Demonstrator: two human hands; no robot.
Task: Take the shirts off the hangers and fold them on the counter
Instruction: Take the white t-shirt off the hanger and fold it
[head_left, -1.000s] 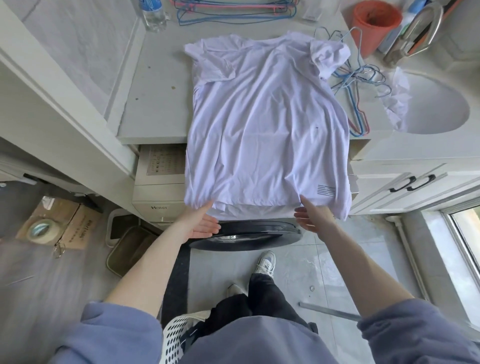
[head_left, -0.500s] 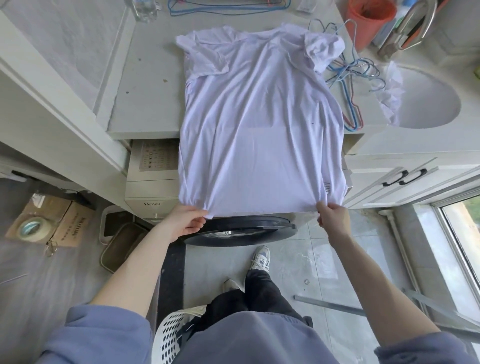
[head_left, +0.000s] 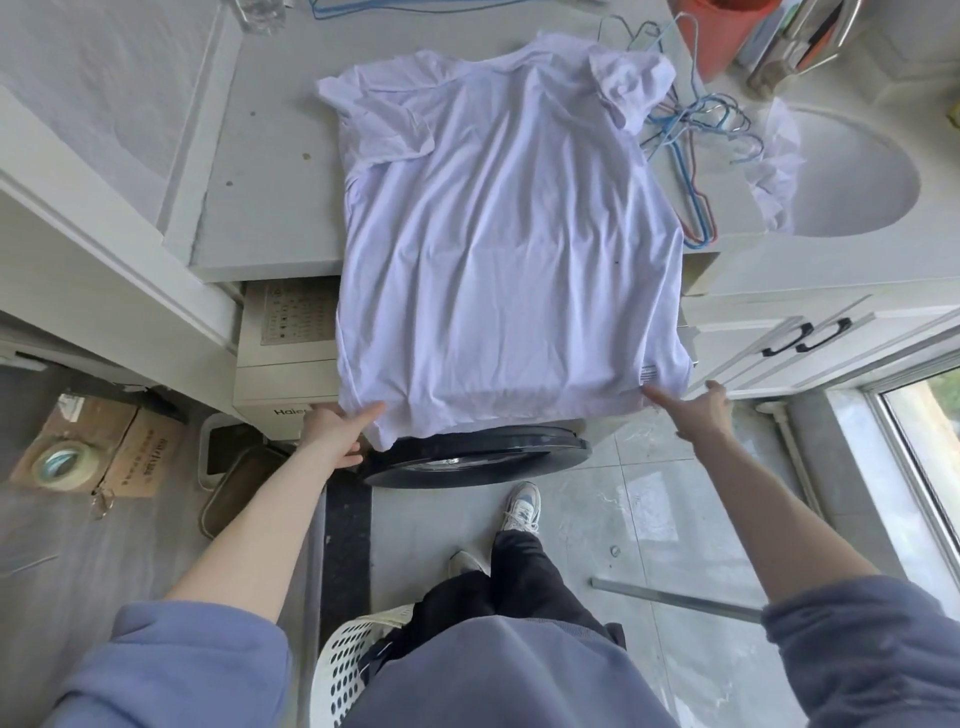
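Head view: the shirt (head_left: 509, 249) is off its hanger and spread on the tabletop (head_left: 260, 182). Its collar end lies far beyond the fingers, and its lower part hangs past the near edge, over the washer (head_left: 291, 384). The left hand (head_left: 335, 431) pinches the hem's left corner, thumb on top and the other fingers (head_left: 353, 460) curled beneath the cloth. The right hand (head_left: 696, 410) stretches one finger to the hem's right corner; I cannot tell whether those fingers (head_left: 657, 396) are clamped on it. Bare hangers (head_left: 691, 135) lie beyond and right of the right fingers, touching a sleeve. Folding seems to be starting. The next move likely calls for a sure grip on both corners, then carrying the hem level toward the collar.
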